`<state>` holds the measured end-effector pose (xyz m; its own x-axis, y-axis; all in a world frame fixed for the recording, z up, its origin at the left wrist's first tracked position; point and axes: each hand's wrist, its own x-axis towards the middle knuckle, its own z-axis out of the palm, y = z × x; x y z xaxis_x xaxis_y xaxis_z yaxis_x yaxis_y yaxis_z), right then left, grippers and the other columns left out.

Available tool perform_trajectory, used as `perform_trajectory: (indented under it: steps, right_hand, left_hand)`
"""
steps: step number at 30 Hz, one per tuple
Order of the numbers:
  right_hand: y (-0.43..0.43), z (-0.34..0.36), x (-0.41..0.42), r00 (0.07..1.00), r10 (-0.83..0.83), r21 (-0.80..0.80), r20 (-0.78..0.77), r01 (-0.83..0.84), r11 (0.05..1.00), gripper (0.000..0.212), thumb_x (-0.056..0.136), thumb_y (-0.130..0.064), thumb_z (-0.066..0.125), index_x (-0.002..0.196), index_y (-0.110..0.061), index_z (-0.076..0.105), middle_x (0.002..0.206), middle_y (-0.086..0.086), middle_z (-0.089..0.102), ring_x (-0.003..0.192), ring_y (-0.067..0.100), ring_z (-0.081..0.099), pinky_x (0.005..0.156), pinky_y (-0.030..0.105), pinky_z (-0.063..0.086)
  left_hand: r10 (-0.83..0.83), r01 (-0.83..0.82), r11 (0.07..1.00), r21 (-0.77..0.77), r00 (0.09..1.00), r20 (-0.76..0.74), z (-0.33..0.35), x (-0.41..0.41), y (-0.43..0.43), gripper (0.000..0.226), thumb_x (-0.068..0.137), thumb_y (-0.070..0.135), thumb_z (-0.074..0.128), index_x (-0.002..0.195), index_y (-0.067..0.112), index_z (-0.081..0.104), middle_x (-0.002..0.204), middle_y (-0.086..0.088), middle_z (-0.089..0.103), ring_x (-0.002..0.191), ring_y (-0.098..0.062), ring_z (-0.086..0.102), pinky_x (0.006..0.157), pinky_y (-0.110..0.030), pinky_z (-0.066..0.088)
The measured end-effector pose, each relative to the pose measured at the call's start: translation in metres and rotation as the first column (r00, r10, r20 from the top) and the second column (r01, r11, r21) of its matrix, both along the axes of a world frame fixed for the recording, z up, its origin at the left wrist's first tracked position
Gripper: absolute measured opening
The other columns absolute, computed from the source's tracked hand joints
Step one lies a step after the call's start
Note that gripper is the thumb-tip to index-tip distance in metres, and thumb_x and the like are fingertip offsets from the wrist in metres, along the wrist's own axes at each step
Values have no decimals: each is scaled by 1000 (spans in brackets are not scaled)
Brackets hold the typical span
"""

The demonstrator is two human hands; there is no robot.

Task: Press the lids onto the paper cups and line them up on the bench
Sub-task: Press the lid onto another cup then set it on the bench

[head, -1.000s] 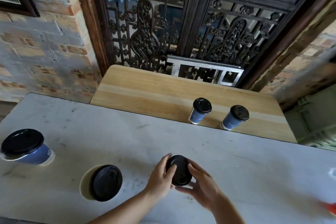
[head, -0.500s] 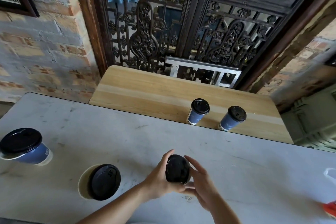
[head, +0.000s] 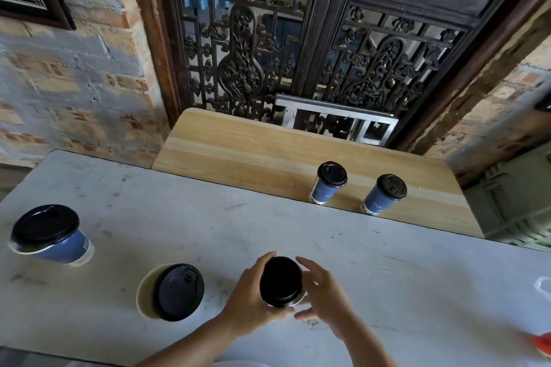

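A paper cup with a black lid [head: 281, 281] is near the front of the grey marble table [head: 298, 232]. My left hand [head: 249, 298] wraps around its left side. My right hand [head: 323, 296] hovers at its right with fingers spread, barely touching if at all. Left of it stands an open cup [head: 144, 296] with a black lid [head: 180, 292] lying loosely askew on its rim. At the far left is a lidded blue cup [head: 49, 234], its lid sitting crooked. Two lidded blue cups [head: 329, 182] [head: 386, 194] stand side by side on the wooden bench [head: 238, 152] beyond the table.
Behind the bench is a dark carved lattice door [head: 298, 53] with a metal frame [head: 337, 118] leaning at its foot. A brick wall [head: 74, 83] is at the left. A red object [head: 542, 343] shows at the table's right edge.
The cup with its lid has risen slightly toward me in my left hand. My right hand's fingers have come off the lid and spread apart beside it.
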<state>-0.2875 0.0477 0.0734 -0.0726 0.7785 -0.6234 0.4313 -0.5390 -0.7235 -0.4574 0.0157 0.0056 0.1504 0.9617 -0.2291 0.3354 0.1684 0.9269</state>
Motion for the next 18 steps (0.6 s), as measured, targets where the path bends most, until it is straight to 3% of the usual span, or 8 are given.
perform_trajectory:
  steps: [3, 5, 7, 9, 12, 15, 18]
  right_hand:
    - [-4, 2, -2, 988, 61, 176, 138, -86, 981, 50, 99, -7, 47, 128, -45, 63, 121, -14, 59, 93, 19, 70, 56, 33, 63]
    - [-4, 3, -5, 962, 157, 226, 222, -208, 952, 58, 90, 3, 45, 121, -40, 68, 116, -21, 54, 104, 15, 62, 67, 32, 64]
    - [-4, 7, -10, 915, 272, 223, 299, -344, 912, 57, 84, -3, 53, 128, -37, 63, 121, -20, 51, 113, 13, 56, 77, 19, 57]
    - [-5, 11, -14, 882, 342, 188, 325, -415, 890, 62, 82, -17, 62, 139, -38, 51, 129, -14, 47, 114, 10, 51, 75, 9, 45]
    - [-6, 12, -20, 857, 379, 117, 349, -441, 890, 85, 77, -38, 74, 151, -40, 33, 136, -9, 45, 109, 9, 45, 77, 15, 45]
    - [-7, 9, -24, 849, 372, 153, 376, -452, 879, 69, 71, -41, 77, 133, -34, 49, 120, -10, 54, 100, 9, 56, 74, 18, 51]
    - [-7, 12, -23, 845, 368, 161, 387, -455, 876, 61, 72, -35, 77, 128, -27, 53, 113, -9, 55, 97, 11, 57, 67, 13, 46]
  left_hand:
    - [-32, 34, 998, 47, 999, -36, -5, 2, 4, 88, 62, 41, 89, 137, 37, 42, 119, 19, 63, 115, -7, 60, 97, -30, 53]
    - [-37, 41, 998, 56, 997, -70, -12, 5, 7, 79, 63, 39, 87, 131, 36, 46, 112, 14, 66, 104, -18, 64, 88, -41, 56]
    - [-15, 19, 999, 38, 994, -111, -15, 8, 7, 75, 61, 39, 82, 125, 44, 44, 107, 17, 64, 97, -21, 63, 81, -44, 57]
    - [-14, 20, 999, 43, 988, -154, -16, 8, 5, 79, 59, 42, 78, 125, 54, 37, 110, 25, 58, 103, -13, 58, 85, -37, 56]
    - [-64, 70, 997, 24, 979, -193, -13, 10, 0, 89, 64, 43, 80, 138, 49, 29, 110, 33, 42, 112, -6, 46, 96, -27, 50]
    - [-27, 27, 1000, -3, 985, -172, -15, 11, -4, 97, 60, 41, 81, 141, 49, 29, 112, 28, 42, 114, -5, 46, 98, -25, 49]
    - [0, -6, 999, -43, 991, -131, -20, 8, -7, 97, 52, 44, 85, 135, 54, 36, 119, 22, 56, 116, -7, 55, 98, -32, 53]
